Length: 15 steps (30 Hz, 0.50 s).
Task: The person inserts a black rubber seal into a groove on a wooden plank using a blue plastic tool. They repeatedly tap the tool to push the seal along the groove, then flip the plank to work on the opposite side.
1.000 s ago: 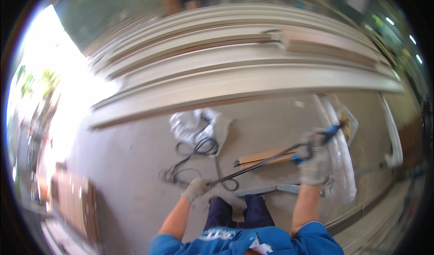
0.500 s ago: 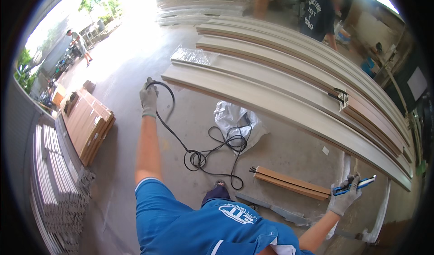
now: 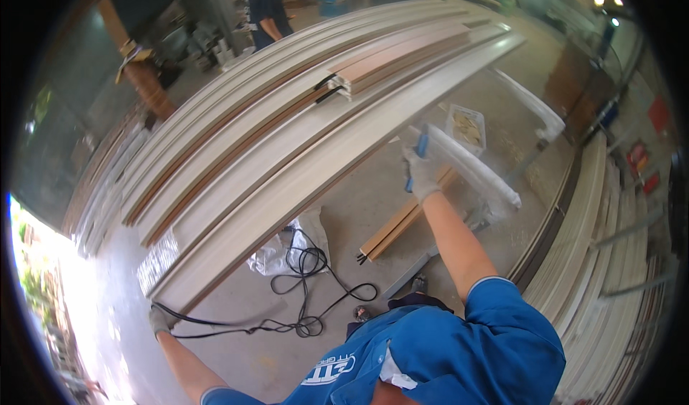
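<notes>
My left hand (image 3: 159, 320), in a grey work glove, is closed on a long black rubber strip (image 3: 197, 316) beside the near-left end of the front white profile (image 3: 308, 197). From there the strip runs right and lies in loose loops on the floor. My right hand (image 3: 420, 174), gloved too and slightly blurred, grips a blue utility knife (image 3: 422, 145) just in front of that profile's long edge. Whether the blade is out cannot be made out. Behind the front profile lie several more long profiles, one brown-pink piece (image 3: 402, 52) with black strip ends sticking out on top.
Under the profiles is a crumpled white plastic bag (image 3: 269, 256). Short brown pieces (image 3: 391, 229) lie on the floor near my feet. A plastic-wrapped stand leg (image 3: 474, 165) and a white bin (image 3: 466, 126) are to the right. Long profiles (image 3: 581, 211) are stacked far right; a co-worker (image 3: 262, 10) stands behind.
My view has turned right. My left hand has brought the strip to the front profile's end. My right hand, still with the knife, has moved up close to the profile's edge.
</notes>
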Each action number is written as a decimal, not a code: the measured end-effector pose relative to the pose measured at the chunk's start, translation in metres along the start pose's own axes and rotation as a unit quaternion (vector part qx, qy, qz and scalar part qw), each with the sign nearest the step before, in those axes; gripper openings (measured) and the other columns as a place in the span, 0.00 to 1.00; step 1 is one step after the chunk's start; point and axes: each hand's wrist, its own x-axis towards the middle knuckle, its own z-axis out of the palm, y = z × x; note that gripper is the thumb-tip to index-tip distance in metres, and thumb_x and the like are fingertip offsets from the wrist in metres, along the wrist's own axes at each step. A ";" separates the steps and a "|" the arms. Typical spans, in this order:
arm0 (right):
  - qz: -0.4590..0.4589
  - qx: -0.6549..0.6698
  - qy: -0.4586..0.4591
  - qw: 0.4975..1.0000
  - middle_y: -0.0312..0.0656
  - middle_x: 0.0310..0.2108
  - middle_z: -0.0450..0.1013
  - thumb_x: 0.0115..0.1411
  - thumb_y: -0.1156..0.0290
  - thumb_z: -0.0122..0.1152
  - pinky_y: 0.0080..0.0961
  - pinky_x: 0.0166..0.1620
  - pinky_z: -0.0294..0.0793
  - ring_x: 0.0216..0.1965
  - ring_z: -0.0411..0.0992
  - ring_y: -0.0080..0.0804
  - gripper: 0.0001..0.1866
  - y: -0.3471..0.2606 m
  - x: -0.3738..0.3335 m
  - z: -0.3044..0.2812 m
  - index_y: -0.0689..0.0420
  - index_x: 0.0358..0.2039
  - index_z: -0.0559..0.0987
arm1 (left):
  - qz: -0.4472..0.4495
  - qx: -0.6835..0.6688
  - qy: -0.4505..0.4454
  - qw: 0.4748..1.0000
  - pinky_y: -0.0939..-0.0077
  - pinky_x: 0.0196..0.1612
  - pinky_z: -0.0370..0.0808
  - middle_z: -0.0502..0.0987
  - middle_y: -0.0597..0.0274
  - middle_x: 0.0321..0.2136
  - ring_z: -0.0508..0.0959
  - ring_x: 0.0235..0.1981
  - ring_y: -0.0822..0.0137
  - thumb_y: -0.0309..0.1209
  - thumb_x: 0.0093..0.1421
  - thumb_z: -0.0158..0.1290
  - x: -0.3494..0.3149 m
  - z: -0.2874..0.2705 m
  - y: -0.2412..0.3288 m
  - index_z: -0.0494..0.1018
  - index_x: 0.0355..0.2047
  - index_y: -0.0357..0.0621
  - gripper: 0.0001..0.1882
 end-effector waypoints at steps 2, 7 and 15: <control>0.001 -0.003 0.014 1.000 0.29 0.22 0.71 0.63 0.61 0.68 0.16 0.20 0.65 0.16 0.66 0.17 0.12 -0.001 0.007 0.004 0.54 0.37 0.76 | 0.005 0.063 0.081 0.995 0.47 0.49 0.76 0.80 0.31 0.44 0.80 0.47 0.36 0.66 0.62 0.46 0.000 0.012 0.000 0.79 0.44 0.25 0.45; 0.016 -0.054 0.028 0.998 0.35 0.30 0.72 0.62 0.51 0.69 0.21 0.23 0.69 0.23 0.69 0.20 0.22 -0.007 0.013 0.024 0.57 0.42 0.75 | 0.000 0.055 0.175 0.983 0.46 0.49 0.75 0.80 0.28 0.39 0.80 0.45 0.33 0.67 0.62 0.44 -0.024 0.013 0.000 0.80 0.39 0.25 0.46; 0.022 -0.021 0.073 0.997 0.35 0.23 0.70 0.52 0.55 0.78 0.23 0.21 0.70 0.18 0.68 0.22 0.27 -0.008 0.031 0.045 0.59 0.39 0.72 | 0.034 -0.085 0.074 0.993 0.50 0.48 0.77 0.81 0.32 0.41 0.82 0.44 0.40 0.55 0.65 0.50 -0.029 -0.007 -0.020 0.79 0.44 0.26 0.35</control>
